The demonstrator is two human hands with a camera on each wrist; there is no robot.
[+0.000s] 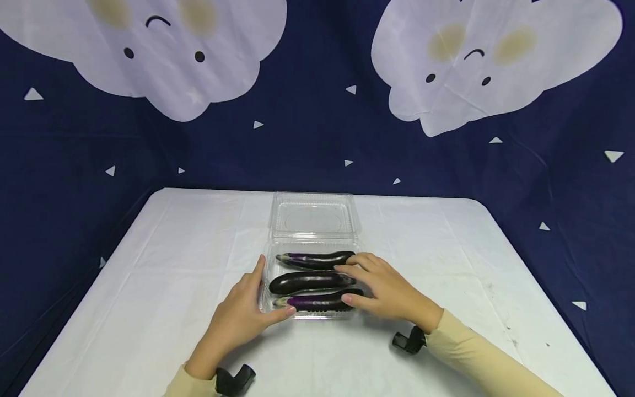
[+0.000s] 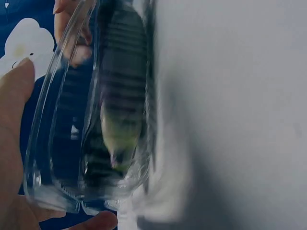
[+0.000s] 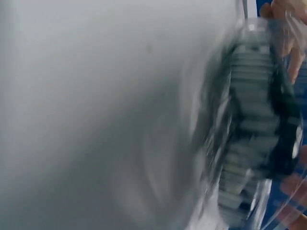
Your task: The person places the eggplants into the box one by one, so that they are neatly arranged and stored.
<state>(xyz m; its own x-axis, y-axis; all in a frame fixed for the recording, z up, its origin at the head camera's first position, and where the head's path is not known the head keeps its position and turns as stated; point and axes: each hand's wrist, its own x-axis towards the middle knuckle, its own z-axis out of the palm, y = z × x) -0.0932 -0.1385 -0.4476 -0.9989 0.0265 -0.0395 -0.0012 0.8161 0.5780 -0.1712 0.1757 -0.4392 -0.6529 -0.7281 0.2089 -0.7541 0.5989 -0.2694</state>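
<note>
A clear plastic container (image 1: 314, 317) stands with its lid (image 1: 314, 215) folded back. Across its base lie three dark eggplants: a far one (image 1: 317, 260), a middle one (image 1: 302, 283) and a near one (image 1: 315, 302). My left hand (image 1: 243, 311) frames the container's near left corner, index finger along the left side and thumb over the front rim. On the right, my right hand (image 1: 387, 286) spreads over the eggplants' ends, fingertips at the far and middle ones, thumb at the near one. Through the plastic, the left wrist view shows an eggplant (image 2: 122, 96); the right wrist view is blurred.
A white cloth covers the table (image 1: 198, 237), with a dark blue backdrop (image 1: 317, 143) behind it. Black wrist mounts hang under the left wrist (image 1: 235, 380) and the right wrist (image 1: 409, 340).
</note>
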